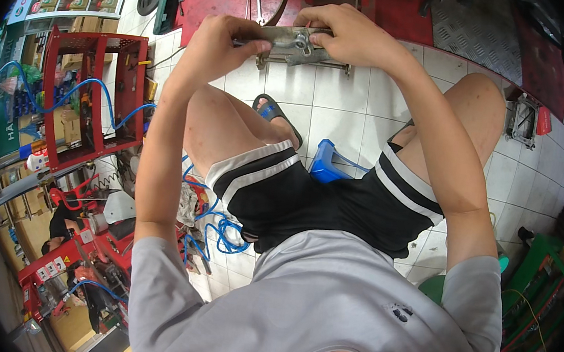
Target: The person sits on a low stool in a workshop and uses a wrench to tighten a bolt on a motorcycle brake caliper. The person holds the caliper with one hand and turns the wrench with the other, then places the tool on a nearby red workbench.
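My left hand (230, 45) is closed around the left end of a worn grey metal plate or bracket (280, 40), with a bolted fitting near its right part. My right hand (336, 35) grips the same piece at the right, thumb beside the fitting and fingers over the far edge. Thin metal rods and a foot of some frame show under the piece. Just beyond it, a silver wrench (258, 7) lies on a red work surface (214, 3).
A blue stool (329, 170) is between my legs. Red shelving (48, 99) and machinery stand left, with coiled blue hose (225, 235) on the tiles. A checker-plate panel (472, 38) is upper right, a metal tool (523, 124) and green rack (530, 308) at right.
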`<state>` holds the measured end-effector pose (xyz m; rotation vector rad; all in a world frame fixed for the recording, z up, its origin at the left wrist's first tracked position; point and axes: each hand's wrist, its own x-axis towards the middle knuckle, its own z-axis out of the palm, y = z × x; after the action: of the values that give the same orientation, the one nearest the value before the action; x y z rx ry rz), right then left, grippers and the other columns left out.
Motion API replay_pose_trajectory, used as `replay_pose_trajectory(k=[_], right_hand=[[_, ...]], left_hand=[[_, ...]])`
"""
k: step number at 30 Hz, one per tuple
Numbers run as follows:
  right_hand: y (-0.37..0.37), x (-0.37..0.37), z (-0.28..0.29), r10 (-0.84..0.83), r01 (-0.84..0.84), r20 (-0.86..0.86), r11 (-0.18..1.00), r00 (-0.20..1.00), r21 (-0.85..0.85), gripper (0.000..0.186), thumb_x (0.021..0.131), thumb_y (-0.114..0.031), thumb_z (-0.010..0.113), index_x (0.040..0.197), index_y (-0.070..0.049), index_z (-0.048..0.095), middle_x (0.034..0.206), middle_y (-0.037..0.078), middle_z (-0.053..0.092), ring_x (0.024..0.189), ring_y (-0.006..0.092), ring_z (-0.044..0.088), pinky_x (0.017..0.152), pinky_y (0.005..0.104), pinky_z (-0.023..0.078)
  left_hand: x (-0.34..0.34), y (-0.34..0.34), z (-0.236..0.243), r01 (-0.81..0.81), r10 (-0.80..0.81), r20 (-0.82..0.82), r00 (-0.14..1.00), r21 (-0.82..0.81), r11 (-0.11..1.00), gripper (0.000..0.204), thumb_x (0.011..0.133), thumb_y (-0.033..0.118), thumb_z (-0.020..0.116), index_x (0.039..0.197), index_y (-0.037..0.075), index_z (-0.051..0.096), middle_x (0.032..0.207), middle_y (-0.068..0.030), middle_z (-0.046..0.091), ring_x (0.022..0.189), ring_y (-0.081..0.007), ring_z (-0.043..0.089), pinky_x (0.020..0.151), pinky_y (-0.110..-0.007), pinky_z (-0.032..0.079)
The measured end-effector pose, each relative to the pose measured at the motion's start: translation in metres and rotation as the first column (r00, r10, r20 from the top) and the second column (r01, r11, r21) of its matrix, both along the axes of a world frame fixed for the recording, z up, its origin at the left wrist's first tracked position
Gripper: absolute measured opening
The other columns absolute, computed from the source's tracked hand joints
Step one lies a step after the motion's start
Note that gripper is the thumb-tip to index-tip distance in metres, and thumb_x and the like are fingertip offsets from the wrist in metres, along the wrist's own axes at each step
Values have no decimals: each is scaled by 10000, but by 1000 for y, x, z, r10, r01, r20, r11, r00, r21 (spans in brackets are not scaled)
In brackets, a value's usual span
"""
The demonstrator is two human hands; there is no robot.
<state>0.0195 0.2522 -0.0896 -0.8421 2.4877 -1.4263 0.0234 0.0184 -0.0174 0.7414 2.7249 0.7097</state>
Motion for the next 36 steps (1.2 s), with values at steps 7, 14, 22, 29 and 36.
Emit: replay_pose_trajectory(k=[7, 14, 22, 29, 36], right_hand=[[0, -1, -8, 0, -3, -82, 999, 997, -41, 276, 831, -28, 587, 1105, -1, 611, 884, 201, 683, 801, 312, 657, 749, 396, 491], [0, 0, -5, -7, 7, -47, 1000, 999, -19, 275, 831, -30, 591, 1105, -9, 614, 871, 187, 678, 788, 312, 648, 730, 396, 485], [-5, 3, -7, -73, 73, -87, 997, 994, 1, 260, 831, -17, 569, 1086, -20, 619, 873, 170, 681, 798, 312, 653, 744, 409, 481], [-7, 7, 2, -89, 87, 41, 995, 995, 48, 265, 839, -71, 567, 1087, -46, 658, 971, 164, 698, 937, 328, 654, 866, 428, 474], [-10, 10, 2, -144, 144, 12, 989, 990, 26, 266, 834, -89, 575, 1074, -56, 682, 981, 166, 701, 971, 334, 655, 893, 441, 474]], left_hand=[[-20, 5, 16, 56, -64, -68, 996, -109, 992, 174, 832, 137, 731, 897, -23, 715, 683, -111, 644, 580, -159, 538, 594, -305, 466], [-33, 15, 32, 185, -218, -101, 971, -263, 947, 211, 815, 181, 738, 874, -20, 723, 713, -136, 685, 595, -240, 596, 630, -330, 499], [-21, 11, 26, 83, -100, -80, 992, -187, 979, 272, 820, 233, 746, 793, -32, 689, 536, -112, 478, 504, -210, 389, 514, -341, 375], [-16, 6, 14, -7, -3, -59, 998, -178, 984, 329, 857, 285, 710, 762, -29, 682, 501, -65, 399, 492, -148, 338, 477, -329, 308], [23, -4, -23, -300, 296, 51, 954, 103, 948, 379, 850, 336, 729, 824, -42, 724, 540, -128, 561, 478, -164, 488, 478, -329, 388]])
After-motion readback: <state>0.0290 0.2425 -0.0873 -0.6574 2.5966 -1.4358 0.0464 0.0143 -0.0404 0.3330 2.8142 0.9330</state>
